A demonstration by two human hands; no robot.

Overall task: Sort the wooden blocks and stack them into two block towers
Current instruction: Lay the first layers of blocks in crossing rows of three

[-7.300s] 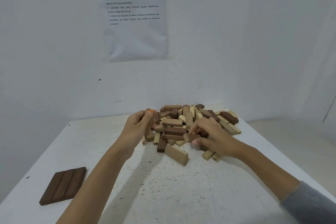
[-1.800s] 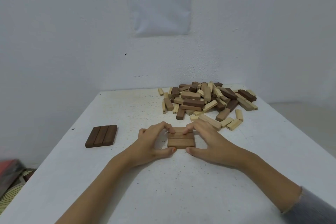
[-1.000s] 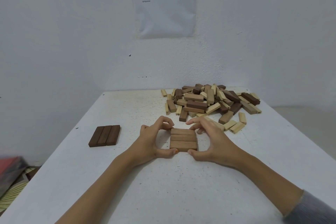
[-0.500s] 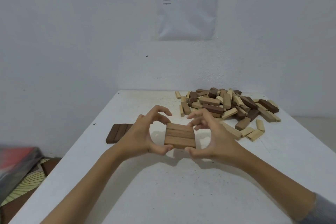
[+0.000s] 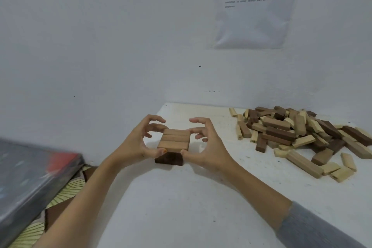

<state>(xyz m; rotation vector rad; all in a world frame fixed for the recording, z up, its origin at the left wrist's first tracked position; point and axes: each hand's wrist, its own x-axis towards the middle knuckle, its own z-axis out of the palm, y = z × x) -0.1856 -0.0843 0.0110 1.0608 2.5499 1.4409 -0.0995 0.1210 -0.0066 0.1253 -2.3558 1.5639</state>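
Observation:
A flat layer of three mid-brown blocks (image 5: 174, 140) is held side by side between both hands, just above a layer of dark brown blocks (image 5: 169, 159) that lies on the white table (image 5: 181, 203). My left hand (image 5: 138, 143) grips the left side of the mid-brown layer with thumb and fingers. On the right side, my right hand (image 5: 203, 147) grips it the same way. Whether the held layer touches the dark layer is hidden by my thumbs. A loose pile of dark, mid-brown and pale blocks (image 5: 298, 133) lies at the right.
White walls meet in a corner just behind the table. A printed sheet (image 5: 253, 6) hangs on the wall. Left of the table edge, lower down, a dark and red flat object (image 5: 30, 177) rests over a patterned surface (image 5: 60, 197).
Both hands lifted the three mid-brown blocks off the table and carried them left, over the dark brown layer. The view has swung left.

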